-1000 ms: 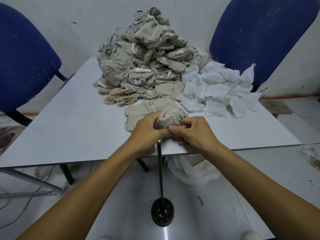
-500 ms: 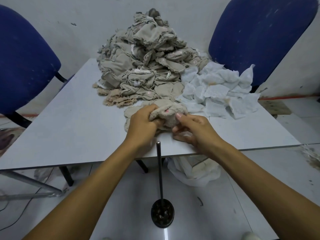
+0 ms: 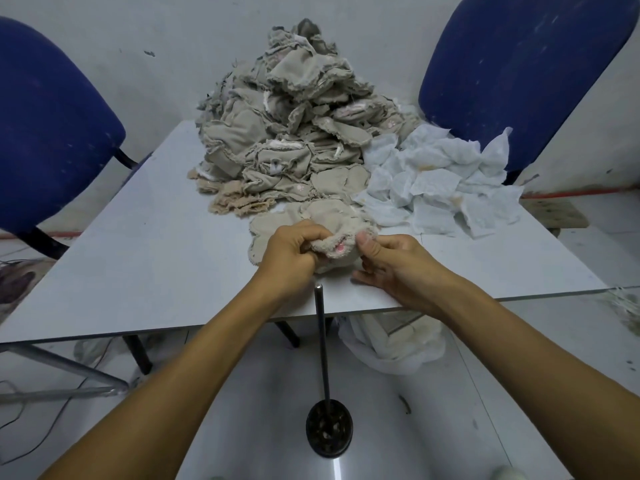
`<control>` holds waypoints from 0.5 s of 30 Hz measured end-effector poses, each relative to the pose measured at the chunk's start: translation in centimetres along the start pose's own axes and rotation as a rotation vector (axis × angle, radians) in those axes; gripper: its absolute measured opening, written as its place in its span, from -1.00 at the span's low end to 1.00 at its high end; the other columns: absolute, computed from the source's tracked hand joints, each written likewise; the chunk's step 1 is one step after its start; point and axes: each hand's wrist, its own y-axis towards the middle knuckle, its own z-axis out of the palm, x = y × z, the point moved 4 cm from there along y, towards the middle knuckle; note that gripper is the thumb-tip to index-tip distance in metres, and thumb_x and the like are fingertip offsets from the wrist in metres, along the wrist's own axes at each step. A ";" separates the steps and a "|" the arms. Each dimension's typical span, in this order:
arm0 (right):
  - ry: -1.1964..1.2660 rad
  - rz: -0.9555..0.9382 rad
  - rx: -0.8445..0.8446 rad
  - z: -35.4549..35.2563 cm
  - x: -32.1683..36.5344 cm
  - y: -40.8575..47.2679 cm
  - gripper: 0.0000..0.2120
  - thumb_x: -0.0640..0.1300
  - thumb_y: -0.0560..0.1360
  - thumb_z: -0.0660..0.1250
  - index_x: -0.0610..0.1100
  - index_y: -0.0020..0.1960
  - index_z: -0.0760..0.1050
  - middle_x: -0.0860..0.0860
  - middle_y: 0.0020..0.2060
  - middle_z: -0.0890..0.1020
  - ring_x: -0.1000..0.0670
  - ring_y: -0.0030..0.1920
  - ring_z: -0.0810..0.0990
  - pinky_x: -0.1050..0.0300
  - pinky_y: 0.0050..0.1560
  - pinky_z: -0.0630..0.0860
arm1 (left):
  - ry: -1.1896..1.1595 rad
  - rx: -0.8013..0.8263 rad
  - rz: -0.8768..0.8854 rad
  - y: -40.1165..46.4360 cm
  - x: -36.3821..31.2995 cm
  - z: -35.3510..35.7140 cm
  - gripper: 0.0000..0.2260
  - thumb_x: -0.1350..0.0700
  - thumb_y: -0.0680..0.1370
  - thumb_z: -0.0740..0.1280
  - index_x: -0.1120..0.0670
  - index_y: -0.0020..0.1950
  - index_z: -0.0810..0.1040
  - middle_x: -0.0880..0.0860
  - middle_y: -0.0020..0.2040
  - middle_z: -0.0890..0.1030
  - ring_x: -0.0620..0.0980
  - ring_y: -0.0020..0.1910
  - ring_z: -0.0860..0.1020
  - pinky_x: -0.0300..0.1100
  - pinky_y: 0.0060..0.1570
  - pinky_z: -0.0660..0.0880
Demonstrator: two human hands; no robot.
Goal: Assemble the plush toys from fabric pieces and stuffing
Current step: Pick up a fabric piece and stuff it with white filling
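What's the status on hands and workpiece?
Left hand and right hand both grip the beige plush fabric piece. Upright black metal rod stands below, clear.

Fabric heap (image 3: 294, 133) at the far edge of the table (image 3: 138, 254) is showing mostly greyish beige, with some lighter tan frilly bits (image 3: 235, 199) peeking out on its left side. The white pieces (image 3: 440, 181) toward the far right corner are looking pale bluish-white with yellowish stains. The fuzzy beige piece (image 3: 337, 245) near the front edge is showing a little pink spot. The table's reading light grey, both chairs (image 3: 519, 64) deep blue, and the rod (image 3: 323, 348) black.
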 end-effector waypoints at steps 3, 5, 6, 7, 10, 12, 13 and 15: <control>0.040 -0.066 -0.099 -0.1 0.0 0.1 -0.81 0.02 0.35 0.50 -0.11 -0.22 0.68 0.00 -0.35 0.44 0.10 -0.32 0.42 0.12 -0.07 0.60 | 0.002 -0.013 -0.027 0.5 0.6 -0.2 -0.48 0.59 0.37 0.31 -0.03 -0.06 0.68 -0.06 -0.16 0.56 0.03 -0.12 0.56 0.13 -0.14 0.61; 0.075 -0.092 -0.185 -0.3 0.0 0.1 -0.81 -0.05 0.41 0.50 -0.10 -0.32 0.60 0.00 -0.39 0.40 0.11 -0.38 0.43 0.13 -0.13 0.62 | 0.061 -0.050 0.004 0.7 0.8 -0.3 -0.50 0.53 0.41 0.34 -0.09 -0.06 0.68 -0.14 -0.18 0.57 0.01 -0.11 0.56 0.00 -0.08 0.61; 0.083 -0.098 -0.233 -0.5 -0.1 0.1 -0.75 -0.11 0.48 0.47 -0.09 -0.36 0.57 0.01 -0.43 0.39 0.12 -0.42 0.44 0.14 -0.16 0.62 | 0.105 -0.070 0.032 0.7 0.8 -0.3 -0.52 0.49 0.44 0.36 -0.12 -0.05 0.68 -0.16 -0.21 0.55 -0.02 -0.12 0.55 -0.14 -0.07 0.55; 0.093 -0.104 -0.267 -0.6 -0.1 0.2 -0.69 -0.15 0.52 0.43 -0.08 -0.39 0.57 0.02 -0.47 0.39 0.12 -0.46 0.44 0.15 -0.18 0.63 | 0.149 -0.091 0.052 0.7 0.8 -0.4 -0.55 0.46 0.46 0.38 -0.13 -0.03 0.69 -0.16 -0.22 0.54 -0.05 -0.14 0.53 -0.23 -0.08 0.49; 0.230 -0.118 -0.315 -0.6 0.3 0.3 -0.61 -0.21 0.57 0.36 -0.08 -0.44 0.58 0.01 -0.52 0.38 0.11 -0.49 0.41 0.17 -0.30 0.59 | 0.213 -0.199 -0.009 1.2 1.4 -1.4 -0.59 0.44 0.47 0.34 -0.06 -0.02 0.74 -0.11 -0.20 0.52 0.03 -0.10 0.55 -0.10 -0.11 0.53; 0.321 -0.109 -0.302 -0.7 0.5 0.3 -0.60 -0.22 0.57 0.34 -0.09 -0.44 0.60 -0.01 -0.49 0.42 0.09 -0.45 0.44 0.15 -0.30 0.59 | 0.243 -0.246 -0.083 1.4 2.0 -2.5 -0.64 0.40 0.49 0.33 -0.06 -0.10 0.72 -0.09 -0.17 0.59 0.07 -0.05 0.58 -0.11 -0.09 0.55; 0.345 -0.102 -0.267 -0.5 0.6 0.4 -0.64 -0.21 0.58 0.34 -0.10 -0.39 0.61 -0.04 -0.46 0.48 0.07 -0.41 0.51 0.10 -0.25 0.63 | 0.247 -0.230 -0.103 1.4 2.1 -2.8 -0.66 0.37 0.50 0.34 -0.08 -0.14 0.69 -0.07 -0.16 0.62 0.07 -0.03 0.58 -0.15 -0.08 0.52; 0.383 -0.074 -0.187 -0.2 0.3 0.4 -0.75 -0.16 0.58 0.33 -0.13 -0.25 0.66 -0.09 -0.28 0.66 -0.01 -0.25 0.68 -0.04 -0.11 0.68 | 0.252 -0.157 -0.099 1.4 1.9 -2.9 -0.69 0.33 0.51 0.36 -0.11 -0.19 0.61 -0.01 -0.12 0.61 0.06 -0.04 0.55 -0.14 -0.07 0.45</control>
